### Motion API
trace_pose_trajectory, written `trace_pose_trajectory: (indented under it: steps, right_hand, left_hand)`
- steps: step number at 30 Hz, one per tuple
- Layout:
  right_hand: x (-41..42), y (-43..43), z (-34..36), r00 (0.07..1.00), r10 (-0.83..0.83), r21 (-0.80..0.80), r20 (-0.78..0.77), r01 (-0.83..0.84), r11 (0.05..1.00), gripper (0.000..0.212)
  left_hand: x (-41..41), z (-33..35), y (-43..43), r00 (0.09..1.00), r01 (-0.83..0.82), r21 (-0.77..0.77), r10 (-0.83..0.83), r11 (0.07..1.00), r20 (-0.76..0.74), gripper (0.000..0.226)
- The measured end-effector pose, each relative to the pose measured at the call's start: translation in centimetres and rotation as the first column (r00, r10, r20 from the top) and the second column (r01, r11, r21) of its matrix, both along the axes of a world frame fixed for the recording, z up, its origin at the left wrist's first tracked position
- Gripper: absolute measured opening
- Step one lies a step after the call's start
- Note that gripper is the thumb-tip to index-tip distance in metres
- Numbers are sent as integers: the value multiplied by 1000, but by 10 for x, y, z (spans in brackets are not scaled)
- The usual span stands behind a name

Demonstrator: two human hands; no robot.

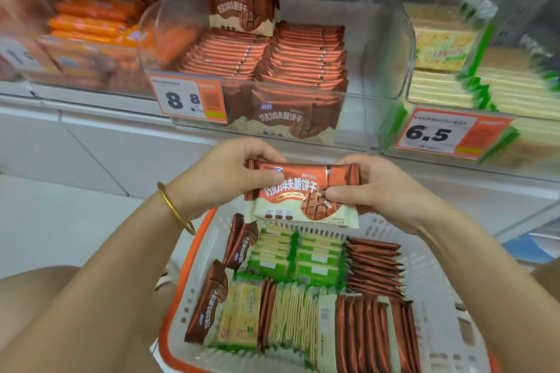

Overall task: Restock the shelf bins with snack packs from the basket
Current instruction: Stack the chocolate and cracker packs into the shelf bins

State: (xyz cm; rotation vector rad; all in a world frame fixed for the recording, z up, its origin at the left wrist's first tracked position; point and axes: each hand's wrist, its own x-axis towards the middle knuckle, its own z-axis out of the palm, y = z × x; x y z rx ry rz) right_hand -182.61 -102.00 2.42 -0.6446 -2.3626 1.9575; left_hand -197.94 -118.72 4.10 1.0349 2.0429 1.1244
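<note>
Holding one wafer pack just above basket far rim, face up: left hand gripping its left end, right hand pinching its right end, thumb on top. Inside basket: brown packs on edge along right side and near-right corner, green packs in two rows mid-basket, cracker packs on edge toward near wall, few more brown leaning at left wall. Up beyond basket: clear mid bin with two brown stacks, one pack upright behind, one against front wall, tag 8.8. Up right of basket: right bin with cream-green stacks, tag 6.5. Up left of basket: left bin, orange packs, blurred.
</note>
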Motion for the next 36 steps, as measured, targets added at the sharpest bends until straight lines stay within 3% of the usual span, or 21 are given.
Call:
trace_pose_trajectory:
  steps: [2,4,7,9,11,13,17,21,24,32,36]
  right_hand:
    - [-11,-6,35,995,-28,-4,-99,28,1000,32]
    - [-31,-6,68,973,-78,-26,-218,74,997,21]
    - [-80,5,102,922,-202,67,-331,237,969,12]
    - [-121,17,107,890,-284,153,-358,355,922,15]
    - [-165,31,102,867,-348,228,-357,442,867,23]
    - [-207,44,94,847,-382,302,-370,499,812,28]
    - [-266,59,88,855,-353,470,-380,508,722,39]
    - [-288,68,74,838,-356,592,-414,545,593,39]
    - [-296,68,68,808,-400,556,-432,588,587,42]
    - [-309,70,70,814,-507,608,-283,561,562,83]
    - [-277,58,91,792,-517,436,-326,611,661,66]
  left_hand:
    - [-11,22,-1,992,-112,170,99,979,83,20]
    - [-27,43,3,963,-270,370,250,889,103,20]
    - [-56,63,12,827,-368,561,537,741,-166,17]
    - [-78,57,15,709,-281,510,534,813,-460,18]
    - [-95,39,15,554,-220,272,349,937,-756,36]
    - [-104,24,17,460,-236,107,208,966,-863,49]
    - [-100,20,23,398,-295,96,214,951,-892,49]
    - [-101,18,23,410,-289,110,227,951,-884,48]
    - [-101,18,23,403,-284,121,233,951,-885,47]
    - [-103,15,23,380,-283,158,262,946,-887,47]
    - [-101,14,23,402,-263,202,298,943,-866,45]
